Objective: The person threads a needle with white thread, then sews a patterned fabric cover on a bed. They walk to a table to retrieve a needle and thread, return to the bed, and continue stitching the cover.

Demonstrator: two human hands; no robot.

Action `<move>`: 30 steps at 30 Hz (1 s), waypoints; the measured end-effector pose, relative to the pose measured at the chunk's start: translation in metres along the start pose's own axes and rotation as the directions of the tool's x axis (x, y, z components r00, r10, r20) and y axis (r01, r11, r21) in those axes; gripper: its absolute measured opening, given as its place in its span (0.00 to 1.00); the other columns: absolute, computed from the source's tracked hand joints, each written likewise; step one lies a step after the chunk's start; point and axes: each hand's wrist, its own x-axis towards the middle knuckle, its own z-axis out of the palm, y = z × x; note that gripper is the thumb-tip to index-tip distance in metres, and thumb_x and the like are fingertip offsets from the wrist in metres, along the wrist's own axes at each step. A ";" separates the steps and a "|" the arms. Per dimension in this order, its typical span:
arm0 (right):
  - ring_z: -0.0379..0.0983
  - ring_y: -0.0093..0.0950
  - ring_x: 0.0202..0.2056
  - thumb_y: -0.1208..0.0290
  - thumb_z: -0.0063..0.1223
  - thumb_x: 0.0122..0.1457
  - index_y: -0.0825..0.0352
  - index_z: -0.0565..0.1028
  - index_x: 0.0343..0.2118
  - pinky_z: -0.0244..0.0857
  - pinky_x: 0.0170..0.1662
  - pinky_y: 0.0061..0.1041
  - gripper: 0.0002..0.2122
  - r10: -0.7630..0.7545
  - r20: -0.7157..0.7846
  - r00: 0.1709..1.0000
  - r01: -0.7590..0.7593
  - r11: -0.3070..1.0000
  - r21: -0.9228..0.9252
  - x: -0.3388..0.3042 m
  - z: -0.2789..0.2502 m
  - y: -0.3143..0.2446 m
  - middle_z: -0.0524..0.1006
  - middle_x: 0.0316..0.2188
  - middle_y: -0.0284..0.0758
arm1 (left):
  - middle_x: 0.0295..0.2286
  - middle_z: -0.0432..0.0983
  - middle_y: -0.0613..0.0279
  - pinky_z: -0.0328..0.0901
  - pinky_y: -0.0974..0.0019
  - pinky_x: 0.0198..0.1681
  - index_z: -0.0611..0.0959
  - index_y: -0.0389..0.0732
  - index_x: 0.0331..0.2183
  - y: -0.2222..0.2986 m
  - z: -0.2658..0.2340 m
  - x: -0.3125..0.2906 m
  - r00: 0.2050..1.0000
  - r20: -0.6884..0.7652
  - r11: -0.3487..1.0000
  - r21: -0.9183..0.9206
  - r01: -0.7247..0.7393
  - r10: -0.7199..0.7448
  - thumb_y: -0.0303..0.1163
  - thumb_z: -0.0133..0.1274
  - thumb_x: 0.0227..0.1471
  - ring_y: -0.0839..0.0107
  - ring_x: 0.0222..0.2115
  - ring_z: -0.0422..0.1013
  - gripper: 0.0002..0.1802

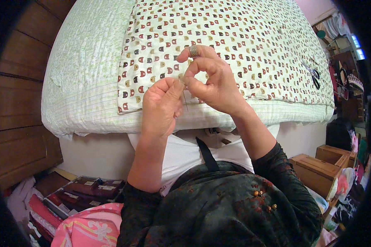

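Note:
My left hand [164,101] is closed in a pinch, thumb against forefinger. A thin sewing needle [186,102] points down from its fingertips. Right beside it, my right hand [213,80] pinches thumb and forefinger together so that they form a ring, tips close to the left fingertips. Whatever lies between those right fingertips is too small to make out. A metal thimble ring [193,51] sits on a raised finger of the right hand. Both hands are above the near edge of a white cloth [235,35] printed with small red, brown and tan animal heads.
The printed cloth lies over a pale green bedspread [86,53] on a bed. Black-handled scissors [315,78] rest on the cloth at the right. Wooden doors [24,94] stand at the left. Low wooden furniture [317,168] and a pink cloth [90,226] are lower down.

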 end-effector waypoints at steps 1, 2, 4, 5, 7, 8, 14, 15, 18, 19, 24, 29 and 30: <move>0.64 0.30 0.36 0.77 0.50 0.40 0.68 0.69 0.16 0.58 0.40 0.25 0.03 0.031 -0.001 1.000 -0.031 0.999 0.013 -0.001 0.000 0.000 0.71 0.31 0.34 | 0.14 0.61 0.74 0.49 0.81 0.12 0.72 0.40 0.24 0.001 0.000 0.000 1.000 -0.005 1.000 0.002 0.002 -0.002 0.33 0.48 0.49 0.86 0.10 0.51 0.07; 0.64 0.30 0.37 0.76 0.50 0.40 0.68 0.70 0.17 0.58 0.40 0.25 0.03 0.069 0.004 0.998 -0.069 0.997 0.040 -0.002 -0.001 0.000 0.71 0.32 0.34 | 0.14 0.62 0.74 0.48 0.81 0.12 0.72 0.40 0.24 0.000 0.000 0.000 1.000 -0.010 1.000 -0.006 0.003 -0.003 0.33 0.48 0.49 0.86 0.10 0.51 0.07; 0.64 0.28 0.38 0.76 0.51 0.40 0.68 0.71 0.18 0.58 0.41 0.24 0.02 0.143 0.016 0.990 -0.144 0.985 0.092 -0.004 -0.003 0.002 0.71 0.33 0.34 | 0.14 0.62 0.74 0.48 0.81 0.12 0.72 0.40 0.24 0.000 -0.001 0.001 1.000 -0.017 1.000 -0.024 0.005 -0.006 0.32 0.48 0.48 0.86 0.10 0.51 0.07; 0.64 0.27 0.40 0.75 0.52 0.40 0.67 0.73 0.20 0.57 0.43 0.23 0.03 0.238 0.024 0.971 -0.239 0.958 0.162 -0.005 -0.003 0.002 0.71 0.35 0.33 | 0.14 0.62 0.74 0.48 0.81 0.12 0.72 0.40 0.24 0.000 -0.001 0.001 1.000 -0.020 1.000 -0.021 0.004 -0.004 0.32 0.48 0.48 0.86 0.10 0.51 0.07; 0.64 0.27 0.40 0.75 0.53 0.40 0.67 0.73 0.20 0.57 0.43 0.23 0.03 0.198 0.018 0.980 -0.199 0.969 0.148 -0.005 -0.004 0.002 0.71 0.34 0.33 | 0.14 0.62 0.73 0.48 0.81 0.12 0.72 0.40 0.24 0.001 0.001 0.001 1.000 -0.026 1.000 -0.014 0.001 -0.001 0.32 0.49 0.48 0.86 0.10 0.51 0.06; 0.63 0.27 0.40 0.75 0.53 0.40 0.67 0.74 0.20 0.56 0.43 0.23 0.03 0.179 0.014 0.984 -0.179 0.973 0.142 -0.005 -0.004 0.002 0.71 0.34 0.33 | 0.14 0.62 0.73 0.48 0.81 0.12 0.72 0.40 0.24 0.001 0.000 0.001 1.000 -0.014 1.000 -0.010 -0.003 0.002 0.32 0.49 0.48 0.86 0.10 0.51 0.06; 0.63 0.29 0.41 0.74 0.53 0.40 0.65 0.74 0.21 0.55 0.45 0.26 0.04 0.071 0.091 0.993 -0.074 0.997 0.036 -0.001 -0.011 -0.001 0.70 0.35 0.34 | 0.14 0.62 0.73 0.48 0.81 0.12 0.72 0.40 0.24 -0.002 -0.003 0.001 1.000 0.022 1.000 -0.004 -0.010 0.010 0.31 0.49 0.48 0.86 0.10 0.51 0.06; 0.62 0.29 0.41 0.74 0.54 0.40 0.65 0.74 0.22 0.55 0.45 0.26 0.04 0.070 0.101 0.992 -0.075 0.996 0.043 -0.001 -0.011 -0.001 0.70 0.36 0.34 | 0.14 0.62 0.74 0.48 0.82 0.12 0.72 0.40 0.24 -0.002 -0.003 0.001 1.000 0.011 1.000 0.003 -0.004 0.004 0.32 0.49 0.48 0.86 0.10 0.52 0.06; 0.66 0.25 0.35 0.74 0.54 0.41 0.67 0.73 0.22 0.60 0.39 0.23 0.05 0.070 0.057 0.996 -0.076 0.992 0.098 -0.004 -0.007 0.002 0.72 0.31 0.35 | 0.14 0.63 0.73 0.47 0.82 0.12 0.73 0.39 0.24 -0.004 -0.004 0.002 0.997 -0.010 0.996 0.046 -0.072 0.072 0.31 0.50 0.47 0.87 0.10 0.52 0.06; 0.66 0.23 0.32 0.73 0.54 0.42 0.68 0.73 0.22 0.60 0.36 0.21 0.05 0.243 0.123 0.962 -0.266 0.934 0.238 -0.007 -0.005 0.000 0.72 0.28 0.33 | 0.14 0.64 0.73 0.47 0.82 0.12 0.73 0.39 0.24 -0.005 -0.004 0.002 0.994 -0.014 0.992 0.064 -0.108 0.109 0.30 0.50 0.47 0.87 0.10 0.52 0.06; 0.63 0.12 0.22 0.73 0.54 0.47 0.69 0.71 0.22 0.58 0.25 0.12 0.05 0.508 0.356 0.784 -0.620 0.617 0.485 -0.027 0.009 0.000 0.70 0.19 0.27 | 0.20 0.71 0.68 0.61 0.81 0.24 0.75 0.35 0.24 0.000 0.004 0.001 0.968 -0.100 0.951 0.235 -0.201 0.229 0.25 0.49 0.47 0.84 0.20 0.64 0.04; 0.66 0.15 0.23 0.77 0.48 0.50 0.69 0.69 0.24 0.60 0.25 0.13 0.02 0.470 0.340 0.814 -0.572 0.551 0.608 -0.027 0.009 0.007 0.72 0.19 0.29 | 0.19 0.71 0.68 0.60 0.81 0.24 0.76 0.34 0.24 0.002 0.005 -0.003 0.963 -0.128 0.956 0.207 -0.207 0.236 0.25 0.50 0.46 0.85 0.20 0.64 0.04; 0.67 0.16 0.23 0.77 0.47 0.51 0.68 0.68 0.25 0.60 0.26 0.13 0.02 0.473 0.341 0.813 -0.571 0.531 0.626 -0.025 0.005 0.006 0.72 0.19 0.30 | 0.19 0.71 0.68 0.61 0.81 0.24 0.76 0.34 0.24 0.002 0.004 -0.003 0.963 -0.140 0.954 0.229 -0.195 0.230 0.25 0.50 0.45 0.85 0.20 0.64 0.04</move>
